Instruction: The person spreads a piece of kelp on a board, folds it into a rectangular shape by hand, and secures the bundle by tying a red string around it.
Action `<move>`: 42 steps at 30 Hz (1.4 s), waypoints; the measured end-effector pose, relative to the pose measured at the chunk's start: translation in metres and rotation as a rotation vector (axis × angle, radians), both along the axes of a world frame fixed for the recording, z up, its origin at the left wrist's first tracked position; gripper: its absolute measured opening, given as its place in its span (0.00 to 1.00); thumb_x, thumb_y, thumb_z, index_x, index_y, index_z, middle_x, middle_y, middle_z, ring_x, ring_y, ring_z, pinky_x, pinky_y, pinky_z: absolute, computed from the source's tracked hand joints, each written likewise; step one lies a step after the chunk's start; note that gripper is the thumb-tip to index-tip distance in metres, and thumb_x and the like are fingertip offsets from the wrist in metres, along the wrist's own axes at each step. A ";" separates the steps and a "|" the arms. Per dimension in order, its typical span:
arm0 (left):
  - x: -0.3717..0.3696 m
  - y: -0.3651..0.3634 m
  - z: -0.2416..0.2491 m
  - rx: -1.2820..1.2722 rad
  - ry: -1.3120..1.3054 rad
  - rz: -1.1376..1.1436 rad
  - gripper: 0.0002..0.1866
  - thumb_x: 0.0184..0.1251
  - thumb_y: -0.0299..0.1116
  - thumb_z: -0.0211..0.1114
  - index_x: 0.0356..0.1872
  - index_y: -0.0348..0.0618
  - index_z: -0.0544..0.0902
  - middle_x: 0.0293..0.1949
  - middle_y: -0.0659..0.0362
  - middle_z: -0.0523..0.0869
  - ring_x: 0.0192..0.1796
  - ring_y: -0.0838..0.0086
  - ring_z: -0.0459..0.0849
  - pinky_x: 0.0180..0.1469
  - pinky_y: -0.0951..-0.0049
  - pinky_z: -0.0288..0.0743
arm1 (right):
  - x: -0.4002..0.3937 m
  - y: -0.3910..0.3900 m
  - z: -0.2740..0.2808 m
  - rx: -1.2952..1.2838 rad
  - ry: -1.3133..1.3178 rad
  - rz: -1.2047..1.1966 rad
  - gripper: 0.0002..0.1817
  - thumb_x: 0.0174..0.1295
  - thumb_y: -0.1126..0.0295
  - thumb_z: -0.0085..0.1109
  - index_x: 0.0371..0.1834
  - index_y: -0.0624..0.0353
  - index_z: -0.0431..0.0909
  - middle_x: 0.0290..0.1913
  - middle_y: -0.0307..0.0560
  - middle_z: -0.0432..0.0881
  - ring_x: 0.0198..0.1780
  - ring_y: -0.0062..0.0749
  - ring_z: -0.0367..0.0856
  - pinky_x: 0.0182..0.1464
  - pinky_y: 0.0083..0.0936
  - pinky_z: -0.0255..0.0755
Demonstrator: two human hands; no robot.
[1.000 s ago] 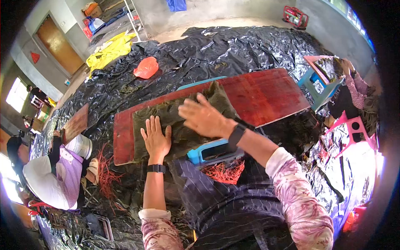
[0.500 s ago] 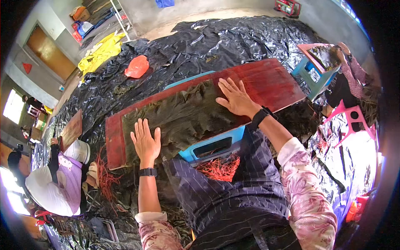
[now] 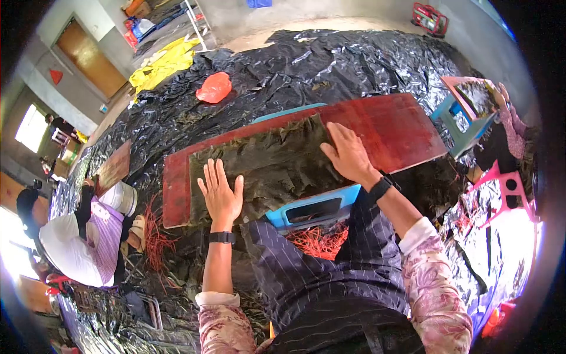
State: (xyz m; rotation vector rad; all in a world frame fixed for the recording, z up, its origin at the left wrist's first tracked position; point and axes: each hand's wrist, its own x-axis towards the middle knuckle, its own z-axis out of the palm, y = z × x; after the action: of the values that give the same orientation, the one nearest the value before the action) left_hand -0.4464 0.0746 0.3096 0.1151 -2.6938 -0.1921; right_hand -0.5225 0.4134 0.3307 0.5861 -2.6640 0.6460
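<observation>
A dark, wrinkled, brownish-green sheet [image 3: 271,162] lies spread over the left and middle part of a long red board [image 3: 386,130]. My left hand [image 3: 221,192] rests flat on the sheet's left part, fingers spread. At the sheet's right end my right hand [image 3: 351,154] lies with its fingers outstretched, partly over the bare red board. Under the board stands a blue stool [image 3: 312,209]. Red strings [image 3: 318,241] lie in a heap below it, by my lap.
A person [image 3: 82,236] sits at the left with a small board [image 3: 115,168]. Another person's arm [image 3: 510,121] reaches a stool-top board at the right. Black plastic sheeting [image 3: 283,71] covers the floor, with a red bag [image 3: 214,88] and yellow cloth [image 3: 162,65] beyond. A pink stool [image 3: 512,192] is at right.
The whole view has shifted, so the scene sits further right. My right hand has moved slightly toward the sheet's right edge; my left hand stays flat on the sheet.
</observation>
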 end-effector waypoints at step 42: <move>0.033 0.048 -0.009 0.253 0.077 -0.290 0.24 0.55 0.33 0.66 0.56 0.39 0.81 0.61 0.47 0.79 0.65 0.53 0.73 0.72 0.53 0.58 | -0.028 -0.218 0.112 -0.457 -0.640 0.309 0.13 0.59 0.64 0.65 0.32 0.66 0.81 0.28 0.40 0.80 0.30 0.25 0.80 0.25 0.25 0.75</move>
State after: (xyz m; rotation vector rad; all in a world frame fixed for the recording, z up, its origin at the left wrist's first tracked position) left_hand -0.4135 0.1230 0.3003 -0.2052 -2.5867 -0.6125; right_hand -0.5506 0.1955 0.4427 0.7552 -2.8233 1.7248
